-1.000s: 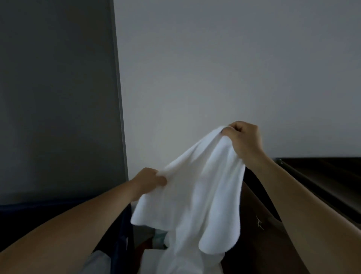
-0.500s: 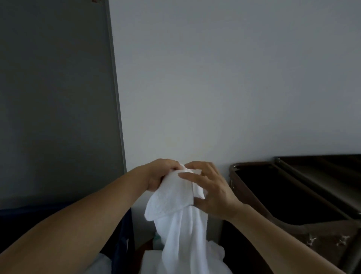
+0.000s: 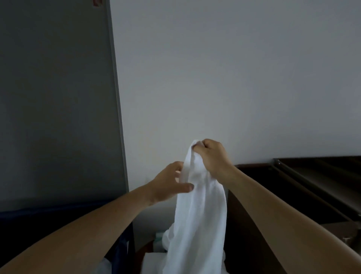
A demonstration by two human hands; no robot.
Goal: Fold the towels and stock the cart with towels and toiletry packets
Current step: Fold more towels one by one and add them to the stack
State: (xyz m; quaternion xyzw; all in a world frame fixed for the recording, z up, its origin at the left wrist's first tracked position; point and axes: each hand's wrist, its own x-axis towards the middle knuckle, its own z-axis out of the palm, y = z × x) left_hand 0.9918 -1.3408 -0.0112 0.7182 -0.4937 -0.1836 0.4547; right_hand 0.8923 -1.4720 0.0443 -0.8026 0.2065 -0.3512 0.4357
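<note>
Head view: white towel (image 3: 199, 215) unfolded, hangs from R hand (image 3: 212, 156), which pinches its top, beside cart (image 3: 304, 172). L hand (image 3: 170, 181) open, fingers at towel edge. Est. folding barely begun; stocking still to do.

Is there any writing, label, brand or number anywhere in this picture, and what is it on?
None can be read. The white towel, the wall and the dark cart show no text; the small reddish mark on the grey panel is too blurred to tell.
</note>
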